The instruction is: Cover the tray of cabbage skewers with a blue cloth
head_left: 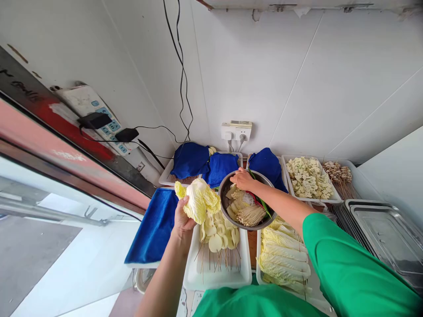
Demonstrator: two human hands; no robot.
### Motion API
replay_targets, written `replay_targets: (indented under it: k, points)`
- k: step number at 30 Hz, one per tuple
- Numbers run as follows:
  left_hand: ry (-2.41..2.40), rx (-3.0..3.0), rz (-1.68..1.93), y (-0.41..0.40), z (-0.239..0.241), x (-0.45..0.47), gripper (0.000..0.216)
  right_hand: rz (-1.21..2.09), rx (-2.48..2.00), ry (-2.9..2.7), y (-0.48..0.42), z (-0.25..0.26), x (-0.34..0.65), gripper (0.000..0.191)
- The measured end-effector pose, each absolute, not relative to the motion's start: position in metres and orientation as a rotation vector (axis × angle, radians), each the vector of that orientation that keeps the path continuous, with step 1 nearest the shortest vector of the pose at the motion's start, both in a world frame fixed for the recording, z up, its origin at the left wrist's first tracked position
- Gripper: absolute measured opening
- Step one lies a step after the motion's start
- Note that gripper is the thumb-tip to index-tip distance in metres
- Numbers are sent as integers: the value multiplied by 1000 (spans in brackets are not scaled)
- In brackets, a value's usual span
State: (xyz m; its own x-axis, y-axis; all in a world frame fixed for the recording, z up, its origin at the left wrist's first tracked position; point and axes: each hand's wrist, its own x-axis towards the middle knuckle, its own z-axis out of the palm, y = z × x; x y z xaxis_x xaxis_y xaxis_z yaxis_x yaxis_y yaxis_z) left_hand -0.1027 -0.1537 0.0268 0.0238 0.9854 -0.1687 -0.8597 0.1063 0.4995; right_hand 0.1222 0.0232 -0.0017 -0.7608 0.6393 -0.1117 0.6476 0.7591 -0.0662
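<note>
My left hand point(184, 219) is closed around several pale yellow-white napa cabbage leaves point(198, 199), holding them above a white tray of skewered round slices. My right hand point(243, 179) reaches across a metal bowl point(223, 207) to its far left rim. Its fingers curl down there, and what they grip is hidden. Inside the bowl lie enoki mushrooms point(251, 215), pale slices point(236, 207), clear noodles point(247, 199), and red and green chili peppers point(263, 206). The bowl overlaps the trays beneath it; what supports it cannot be seen.
Skewered slices fill part of a white tray point(194, 279); skewered cabbage point(284, 251) lies right of it. Blue cloths point(148, 229) cover other trays. Farther right are cauliflower point(309, 178), mushroom skewers point(337, 171) and stacked metal trays point(383, 233). Cables point(181, 66) hang behind.
</note>
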Motion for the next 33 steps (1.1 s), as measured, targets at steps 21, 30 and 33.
replay_targets:
  k: [21,30,33]
  points:
    - [382,316,1310,-135,26,-38,70,-1011,2215,3247,2,60,163,16]
    - [589,333,1427,-126,9,-13,64,-1055,1866,3064,-30,74,167,7]
    - [564,326,1431,-124,7,-8,61,-1083,1765,3045,-33,80,171,11]
